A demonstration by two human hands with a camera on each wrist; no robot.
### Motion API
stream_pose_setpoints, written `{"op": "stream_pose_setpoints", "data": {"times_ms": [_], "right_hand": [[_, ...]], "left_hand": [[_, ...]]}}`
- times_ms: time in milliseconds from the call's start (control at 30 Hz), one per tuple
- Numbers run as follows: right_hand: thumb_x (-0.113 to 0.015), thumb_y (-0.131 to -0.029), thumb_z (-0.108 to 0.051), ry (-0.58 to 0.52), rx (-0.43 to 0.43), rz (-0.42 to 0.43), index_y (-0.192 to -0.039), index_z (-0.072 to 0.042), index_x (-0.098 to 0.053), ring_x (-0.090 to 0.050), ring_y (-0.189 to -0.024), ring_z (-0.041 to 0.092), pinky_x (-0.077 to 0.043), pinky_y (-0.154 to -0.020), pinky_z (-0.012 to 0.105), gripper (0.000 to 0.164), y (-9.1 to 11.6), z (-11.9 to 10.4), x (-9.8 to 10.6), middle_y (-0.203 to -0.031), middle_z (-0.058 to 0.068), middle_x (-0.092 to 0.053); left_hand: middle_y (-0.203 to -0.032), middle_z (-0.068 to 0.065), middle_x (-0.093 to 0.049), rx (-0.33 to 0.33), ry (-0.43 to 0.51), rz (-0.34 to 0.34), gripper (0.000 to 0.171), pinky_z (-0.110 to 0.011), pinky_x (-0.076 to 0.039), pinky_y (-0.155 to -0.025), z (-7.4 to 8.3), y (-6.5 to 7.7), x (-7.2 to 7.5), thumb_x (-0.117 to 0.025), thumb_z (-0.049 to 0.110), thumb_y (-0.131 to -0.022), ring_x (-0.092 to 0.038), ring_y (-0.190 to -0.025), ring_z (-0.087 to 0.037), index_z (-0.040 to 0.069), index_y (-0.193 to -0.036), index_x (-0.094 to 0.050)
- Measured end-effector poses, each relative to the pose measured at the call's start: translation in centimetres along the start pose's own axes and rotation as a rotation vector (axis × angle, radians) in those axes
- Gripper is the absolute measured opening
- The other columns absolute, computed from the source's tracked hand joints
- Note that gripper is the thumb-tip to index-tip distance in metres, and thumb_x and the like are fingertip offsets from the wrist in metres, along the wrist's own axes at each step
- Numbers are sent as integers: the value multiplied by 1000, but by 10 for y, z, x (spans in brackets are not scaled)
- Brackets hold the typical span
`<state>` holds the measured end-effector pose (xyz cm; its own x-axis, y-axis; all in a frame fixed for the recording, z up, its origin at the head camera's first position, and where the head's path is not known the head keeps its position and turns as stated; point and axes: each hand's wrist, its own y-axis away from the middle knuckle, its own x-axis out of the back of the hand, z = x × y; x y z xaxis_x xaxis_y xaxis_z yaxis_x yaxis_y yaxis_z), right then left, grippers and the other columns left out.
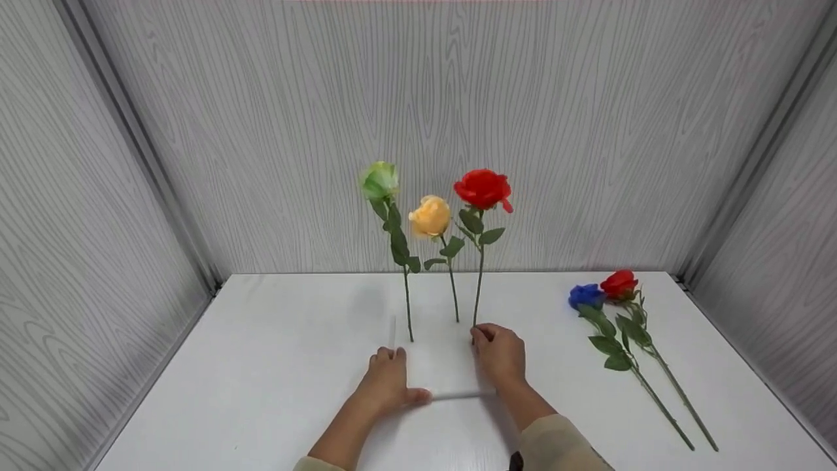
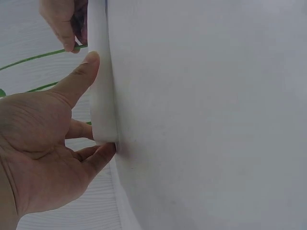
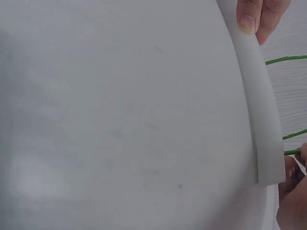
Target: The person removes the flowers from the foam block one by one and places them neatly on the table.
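Note:
A low white block (image 1: 441,369), almost the same white as the table, lies in front of me; in the left wrist view its front side (image 2: 103,105) is plain. My left hand (image 1: 386,383) grips its near left corner, thumb along the front and fingers at the left side. Low on the stem of an upright red rose (image 1: 484,190), my right hand (image 1: 502,353) pinches with thumb and fingertips, at the block's right part. A pale green rose (image 1: 380,182) and a shorter yellow rose (image 1: 430,217) stand upright on the block. The right hand's fingers hide the red rose's stem end.
To the right, a blue rose (image 1: 586,296) and another red rose (image 1: 619,284) lie side by side on the white table (image 1: 274,379), stems toward me. Grey wood-grain panels (image 1: 294,131) enclose the back and both sides.

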<state>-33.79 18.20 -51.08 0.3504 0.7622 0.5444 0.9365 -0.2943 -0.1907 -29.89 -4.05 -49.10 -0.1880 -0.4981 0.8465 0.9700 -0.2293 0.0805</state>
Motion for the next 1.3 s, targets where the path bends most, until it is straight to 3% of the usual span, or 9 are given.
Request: {"op": "stream_pose_setpoints", "data": {"times_ms": [200,800,1133,1300], "right_hand": [[-72,-105,-16,23,71,56,-111,-6,-85,-75,-92,19,-60,-83,36,18,6,1,-5,-100,7,-84],[-73,-104,-14,41,150,112,-111,-5,-84,-76,-90,19,-62,-81,37,16,14,-1,-4,-99,7,-84],[-72,-104,-11,59,241,136,-111,-5,-80,-73,-92,19,-63,-81,36,11,18,-3,-4,-98,6,-78],[-74,-102,-8,35,240,152,-108,-4,-79,-75,-91,21,-65,-80,38,8,16,-2,-1,-98,9,-78]], "left_hand": [[-151,-39,-48,-27,-38,10,108,-57,-46,-123,-1,1,0,-93,46,-84,-47,-144,-50,-18,-155,-43],[-153,-40,-46,-12,-21,1,108,-58,-45,-125,-1,-2,-3,-94,44,-84,-45,-148,-53,-17,-156,-42],[-154,-38,-46,3,7,6,109,-57,-45,-125,-2,0,-5,-95,43,-84,-43,-149,-50,-17,-157,-41],[-154,-38,-45,10,10,5,108,-57,-43,-127,0,1,-3,-94,42,-84,-43,-149,-50,-16,-158,-41]]}}
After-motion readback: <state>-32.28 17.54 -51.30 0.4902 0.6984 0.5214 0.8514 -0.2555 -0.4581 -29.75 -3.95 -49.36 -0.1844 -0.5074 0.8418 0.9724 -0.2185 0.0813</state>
